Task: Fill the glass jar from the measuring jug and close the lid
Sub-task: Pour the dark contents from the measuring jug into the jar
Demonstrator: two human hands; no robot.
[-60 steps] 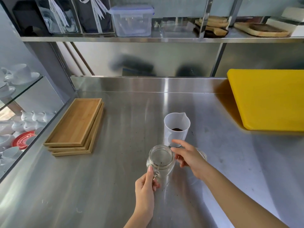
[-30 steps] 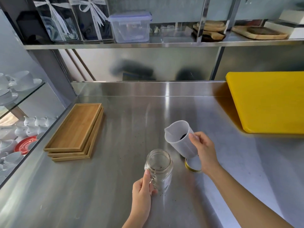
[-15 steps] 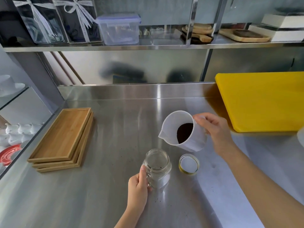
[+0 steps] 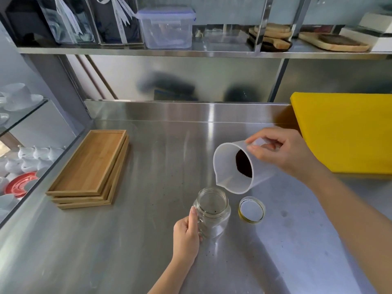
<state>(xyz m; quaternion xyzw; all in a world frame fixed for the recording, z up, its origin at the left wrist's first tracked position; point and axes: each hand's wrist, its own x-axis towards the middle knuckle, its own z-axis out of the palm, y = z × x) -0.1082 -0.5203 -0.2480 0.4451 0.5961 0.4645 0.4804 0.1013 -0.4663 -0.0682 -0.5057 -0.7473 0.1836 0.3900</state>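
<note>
A clear glass jar (image 4: 213, 211) with a handle stands upright on the steel counter, its mouth uncovered and only a few dark specks inside. My left hand (image 4: 186, 236) grips its handle from the near side. My right hand (image 4: 282, 153) holds a translucent white measuring jug (image 4: 237, 166) tipped steeply, its spout just above the jar's far rim. Dark grounds sit at the jug's bottom. The gold-rimmed lid (image 4: 252, 209) lies upside down on the counter, right of the jar.
A stack of wooden trays (image 4: 89, 170) lies at the left. A yellow cutting board (image 4: 343, 130) covers the right rear of the steel counter (image 4: 106, 251). Above runs a shelf with a plastic box (image 4: 167, 28). White cups (image 4: 25, 158) sit beyond the left edge.
My right hand picked the jug up off the counter and has tipped it further, bringing the spout down over the jar. My left hand stays on the jar handle.
</note>
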